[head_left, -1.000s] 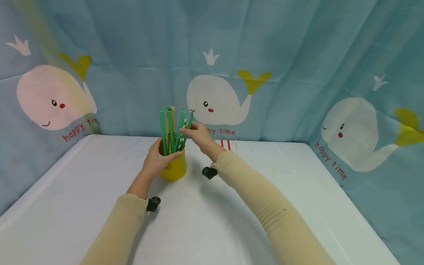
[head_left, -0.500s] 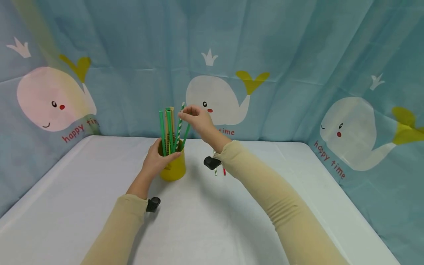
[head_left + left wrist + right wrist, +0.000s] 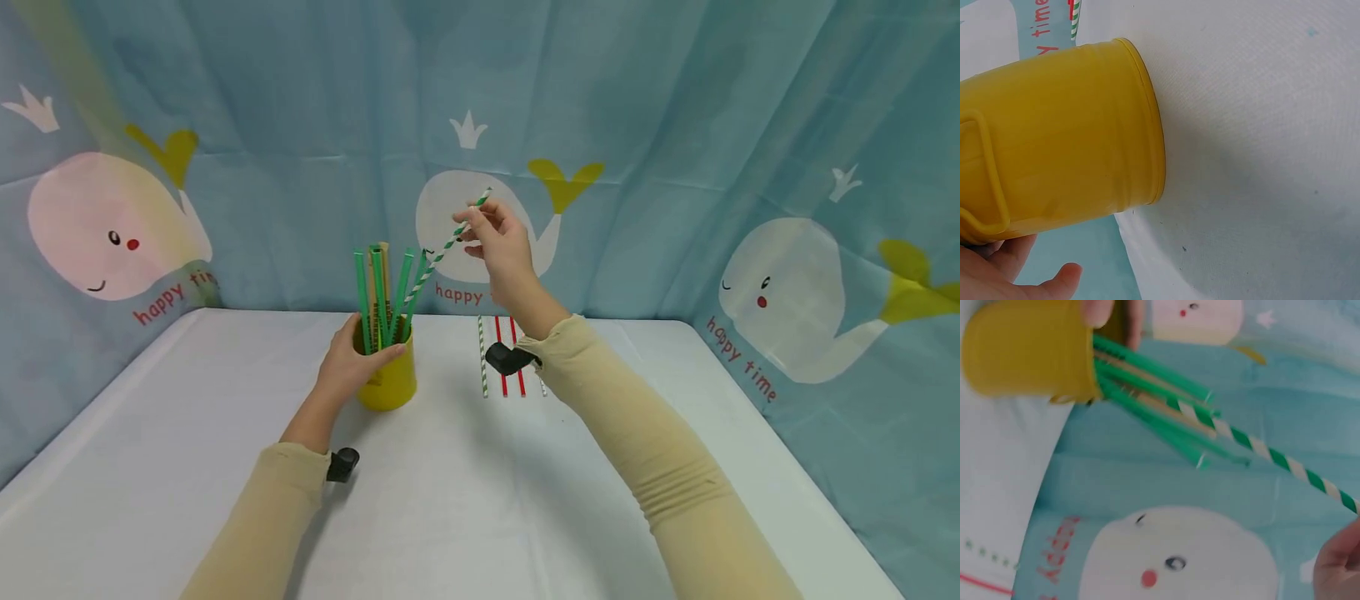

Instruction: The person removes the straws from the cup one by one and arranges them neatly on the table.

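Observation:
A yellow cup-like pail stands upright on the white table. My left hand grips it near the rim, thumb across the front. Its moulded loop handle shows in the left wrist view. Several green sticks and tan printed sticks lean inside. Up and to the right, my right hand pinches a green-and-white striped straw near its upper end. The straw slants down left, and its lower end is at the sticks by the pail's mouth; the right wrist view is blurred.
Right of the pail, a green-and-white striped straw, two red straws and a pale patterned straw lie side by side, partly behind the right wrist's camera. A blue whale-print curtain hangs behind the table.
My right hand has risen and moved right from the pail, drawing the striped straw upward and tilting it. The left hand keeps its hold on the pail. The straws on the table show more.

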A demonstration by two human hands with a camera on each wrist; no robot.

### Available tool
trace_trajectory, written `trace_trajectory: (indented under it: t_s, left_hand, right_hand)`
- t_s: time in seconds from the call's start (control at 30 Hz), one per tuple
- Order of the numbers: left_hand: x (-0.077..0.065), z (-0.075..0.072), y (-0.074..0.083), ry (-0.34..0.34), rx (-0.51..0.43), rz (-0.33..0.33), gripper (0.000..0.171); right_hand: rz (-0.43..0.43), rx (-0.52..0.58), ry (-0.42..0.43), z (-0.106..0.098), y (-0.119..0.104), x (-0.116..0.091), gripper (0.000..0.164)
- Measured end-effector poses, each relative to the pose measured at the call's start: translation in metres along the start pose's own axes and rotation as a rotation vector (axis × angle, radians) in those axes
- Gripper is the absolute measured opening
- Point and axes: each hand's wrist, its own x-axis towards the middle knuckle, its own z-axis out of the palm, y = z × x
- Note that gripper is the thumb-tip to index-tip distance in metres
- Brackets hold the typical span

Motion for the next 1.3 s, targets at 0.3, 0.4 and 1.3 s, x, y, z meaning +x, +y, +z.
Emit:
trace_trajectory:
  t_s: [0.3,0.4,1.3]
  left_hand:
    - [0.000,0.000,-0.003,-0.002,-0.007,0.020,0.101]
    - [0.000,-0.001,-0.003,-0.006,-0.013,0.015,0.101]
    - [0.001,-0.001,-0.004,-0.001,-0.021,0.068,0.095]
  right_hand:
    - [0.112,-0.055,-0.056,-0.045,0.015,-0.005,0.030]
    - [0.177,-0.127,-0.085,-0.061,0.022,-0.007,0.035]
    - [0.486,-0.364,0.087,-0.165,0.080,-0.027,0.029]
